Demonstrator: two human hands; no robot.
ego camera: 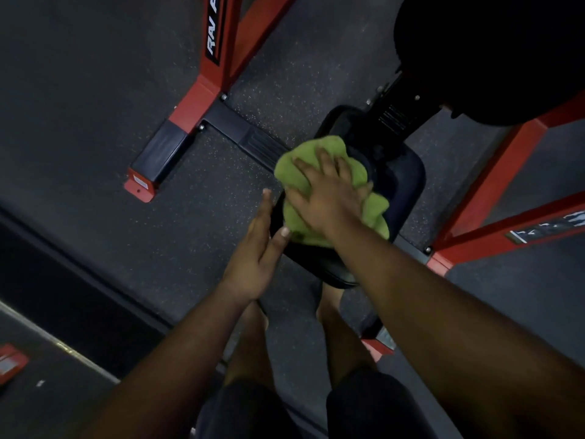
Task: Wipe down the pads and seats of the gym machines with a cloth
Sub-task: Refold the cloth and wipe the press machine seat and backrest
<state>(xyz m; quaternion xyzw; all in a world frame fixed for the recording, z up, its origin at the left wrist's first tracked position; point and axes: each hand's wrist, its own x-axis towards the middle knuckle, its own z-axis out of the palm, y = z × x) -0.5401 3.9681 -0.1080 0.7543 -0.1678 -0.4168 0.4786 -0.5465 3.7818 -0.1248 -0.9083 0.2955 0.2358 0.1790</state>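
A black padded seat [403,185] of a red-framed gym machine lies below me at centre. On its left half sits a crumpled green cloth [297,213]. My right hand [326,198] lies flat on the cloth with fingers spread, pressing it onto the seat. My left hand [258,251] is at the seat's left edge, fingers straight and together, thumb touching the edge near the cloth. It holds nothing. A large black pad [493,52] fills the upper right corner.
Red frame bars [221,42] run to the upper left and along the right side [493,188]. A black foot bar [243,134] crosses the speckled rubber floor. My bare legs stand just under the seat's near end. A red part [9,362] lies at the far left.
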